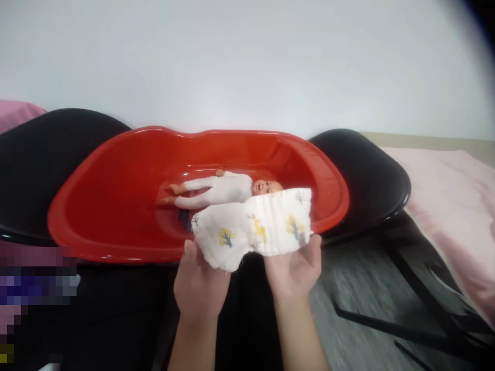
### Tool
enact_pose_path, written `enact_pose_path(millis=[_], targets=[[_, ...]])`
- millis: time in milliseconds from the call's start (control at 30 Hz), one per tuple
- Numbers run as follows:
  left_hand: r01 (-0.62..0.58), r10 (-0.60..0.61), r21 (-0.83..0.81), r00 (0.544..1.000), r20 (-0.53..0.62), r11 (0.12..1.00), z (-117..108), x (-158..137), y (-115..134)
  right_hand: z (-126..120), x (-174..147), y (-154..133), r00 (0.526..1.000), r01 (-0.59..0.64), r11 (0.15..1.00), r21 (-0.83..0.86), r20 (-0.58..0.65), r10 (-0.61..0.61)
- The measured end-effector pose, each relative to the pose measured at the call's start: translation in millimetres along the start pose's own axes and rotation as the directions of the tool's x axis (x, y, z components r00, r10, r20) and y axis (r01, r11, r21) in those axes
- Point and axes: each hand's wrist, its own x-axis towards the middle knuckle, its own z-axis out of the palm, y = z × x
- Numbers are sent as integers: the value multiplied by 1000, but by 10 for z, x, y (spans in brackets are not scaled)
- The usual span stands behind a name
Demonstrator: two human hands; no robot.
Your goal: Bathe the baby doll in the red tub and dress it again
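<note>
A white muslin cloth [276, 224] printed with yellow and grey trees lies across both my hands, above the near rim of a red baby bathtub [104, 206]. My left hand [203, 288] supports its left end, palm up. Under the right end is my right hand [294, 273], also palm up. The thumbs show at the sides, while the cloth covers most of the fingers. Inside the tub a baby doll [220, 190] in a white suit lies on its back, feet to the left and head to the right. The cloth hides part of its head and side.
Black chair seats [359, 175] stand left and right of the tub. At the far right hangs a pale pink cloth [456, 196], with black metal legs [386, 324] below it on the grey floor. A white wall [247, 62] rises behind.
</note>
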Motion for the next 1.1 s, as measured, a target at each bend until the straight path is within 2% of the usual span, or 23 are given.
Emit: enact_pose_path(millis=[133, 267, 367, 500, 567, 733, 900, 1000, 1100], targets=[[26, -24, -165, 1000, 15, 986, 43, 23, 3, 74, -80, 101, 999, -4, 999, -44, 34, 6], [30, -33, -158, 999, -21, 987, 87, 48, -24, 71, -78, 101, 999, -27, 996, -83, 29, 29], [41, -34, -139, 998, 57, 989, 109, 31, -4, 33, -42, 64, 999, -14, 996, -83, 38, 17], [160, -141, -93, 972, 188, 983, 99, -8, 64, -3, -12, 25, 999, -32, 998, -56, 1, 32], [171, -155, -54, 962, 224, 984, 74, -16, 89, -18, 0, 4, 999, -40, 998, -57, -7, 40], [31, -48, 94, 983, 177, 995, 11, 2, 116, -96, 41, -56, 1000, -3, 999, -52, -24, 2], [34, -99, 300, 974, 205, 953, 4, -14, 97, -141, 55, -64, 998, 14, 999, -42, -53, -16], [50, -110, 325, 980, 168, 944, -12, -16, 79, -124, 48, -44, 999, -16, 1000, 1, -41, 16], [19, -43, 265, 995, 88, 964, -39, 9, 81, -110, 45, -36, 999, -17, 999, 30, -34, 18]])
